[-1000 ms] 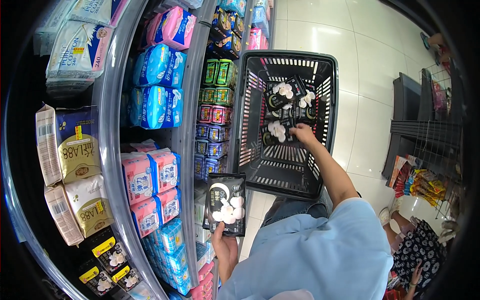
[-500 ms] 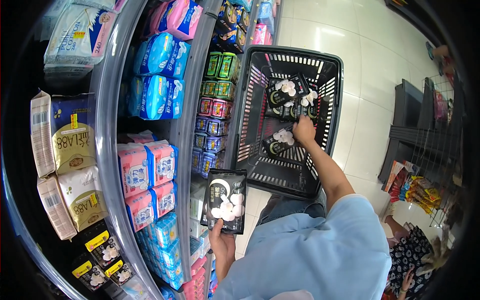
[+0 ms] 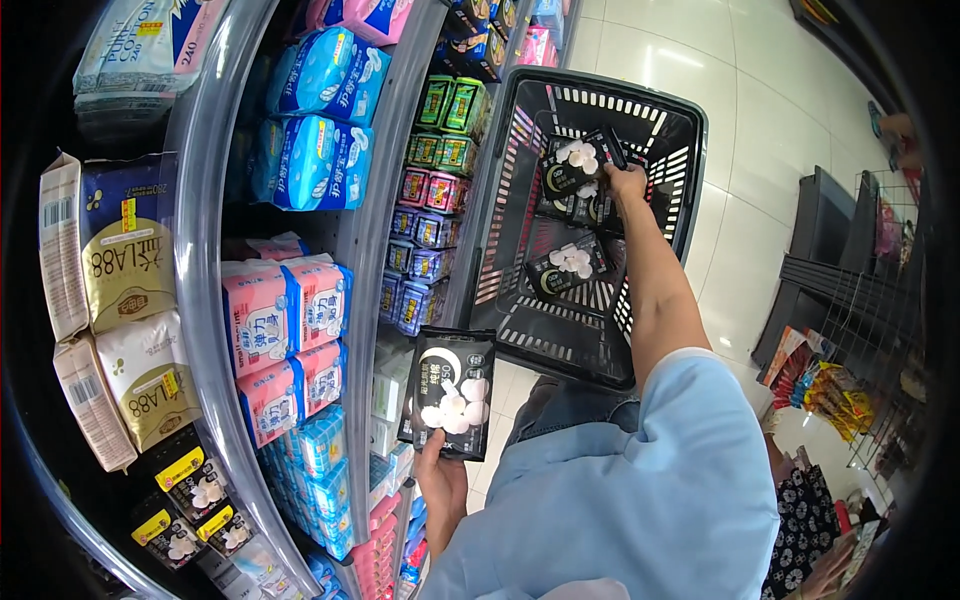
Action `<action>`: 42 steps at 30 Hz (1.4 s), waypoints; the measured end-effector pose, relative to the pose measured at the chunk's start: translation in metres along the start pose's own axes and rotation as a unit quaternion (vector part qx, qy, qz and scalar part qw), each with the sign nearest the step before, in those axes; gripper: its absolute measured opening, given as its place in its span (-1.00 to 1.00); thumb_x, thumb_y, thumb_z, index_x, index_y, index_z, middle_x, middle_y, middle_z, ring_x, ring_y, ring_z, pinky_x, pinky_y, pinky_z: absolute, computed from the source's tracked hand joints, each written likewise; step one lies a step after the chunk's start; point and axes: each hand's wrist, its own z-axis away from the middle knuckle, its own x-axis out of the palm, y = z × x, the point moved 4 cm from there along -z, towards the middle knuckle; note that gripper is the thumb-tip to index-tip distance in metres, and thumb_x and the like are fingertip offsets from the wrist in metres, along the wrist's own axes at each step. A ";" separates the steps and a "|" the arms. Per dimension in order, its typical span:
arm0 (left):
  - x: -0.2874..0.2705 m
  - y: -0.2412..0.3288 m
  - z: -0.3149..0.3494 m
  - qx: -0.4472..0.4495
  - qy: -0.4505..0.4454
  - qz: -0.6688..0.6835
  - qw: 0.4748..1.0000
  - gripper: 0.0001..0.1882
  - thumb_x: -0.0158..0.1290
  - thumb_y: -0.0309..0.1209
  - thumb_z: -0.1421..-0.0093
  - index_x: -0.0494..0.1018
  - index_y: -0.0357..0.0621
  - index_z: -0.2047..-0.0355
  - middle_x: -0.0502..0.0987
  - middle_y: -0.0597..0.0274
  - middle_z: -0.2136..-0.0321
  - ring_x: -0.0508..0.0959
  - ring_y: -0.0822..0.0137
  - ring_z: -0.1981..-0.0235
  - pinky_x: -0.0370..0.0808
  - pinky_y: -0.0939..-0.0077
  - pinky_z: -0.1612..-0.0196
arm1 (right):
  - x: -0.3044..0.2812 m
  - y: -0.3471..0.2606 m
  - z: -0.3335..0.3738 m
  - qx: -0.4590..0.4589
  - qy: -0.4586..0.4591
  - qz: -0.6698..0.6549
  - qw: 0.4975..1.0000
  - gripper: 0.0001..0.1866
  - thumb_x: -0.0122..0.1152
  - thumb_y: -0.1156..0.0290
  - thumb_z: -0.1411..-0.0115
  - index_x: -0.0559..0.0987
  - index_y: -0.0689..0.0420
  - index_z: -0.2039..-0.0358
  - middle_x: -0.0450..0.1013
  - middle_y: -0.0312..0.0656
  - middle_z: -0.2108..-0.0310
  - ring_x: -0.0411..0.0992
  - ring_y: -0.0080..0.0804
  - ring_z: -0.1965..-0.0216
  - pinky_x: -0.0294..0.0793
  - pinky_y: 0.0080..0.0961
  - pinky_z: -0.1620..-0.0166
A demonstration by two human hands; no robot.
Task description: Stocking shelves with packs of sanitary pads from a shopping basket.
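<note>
My left hand (image 3: 442,480) grips the lower edge of a black sanitary pad pack (image 3: 455,400) printed with a pale crescent and white cotton bolls. It is held upright between the shelf and the basket. Inside the dark plastic shopping basket (image 3: 690,190), my right hand (image 3: 627,185) has its fingers closed at the right edge of a matching black pack (image 3: 572,170) in the far part. Other black packs lie partly hidden under that one. Nearer to me, another black pack (image 3: 570,268) rests tilted on the basket's bottom.
Shelves along the left hold blue packs (image 3: 312,165), pink packs (image 3: 262,315) and gold-and-blue packs (image 3: 135,270). Small colourful packs (image 3: 432,230) stand beside the basket. Right of the pale tiled floor (image 3: 740,130) is a wire rack (image 3: 850,290); a person in patterned clothing (image 3: 800,530) is at lower right.
My right hand has moved farther into the basket, from beside the nearer black pack to the far packs. My left hand still holds its pack nearly in place. The view has shifted slightly.
</note>
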 end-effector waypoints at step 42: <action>-0.054 0.067 0.059 0.229 -0.021 -0.121 0.966 -0.42 0.11 -0.55 0.01 0.12 -0.28 0.00 0.35 0.17 0.14 0.36 0.37 0.12 0.31 0.45 0.03 | -0.046 -0.189 0.433 -0.483 -0.728 0.082 0.480 -0.04 0.35 0.27 0.13 -0.01 0.19 -0.20 0.07 0.08 -0.16 0.05 -0.19 -0.19 0.02 -0.40 -0.17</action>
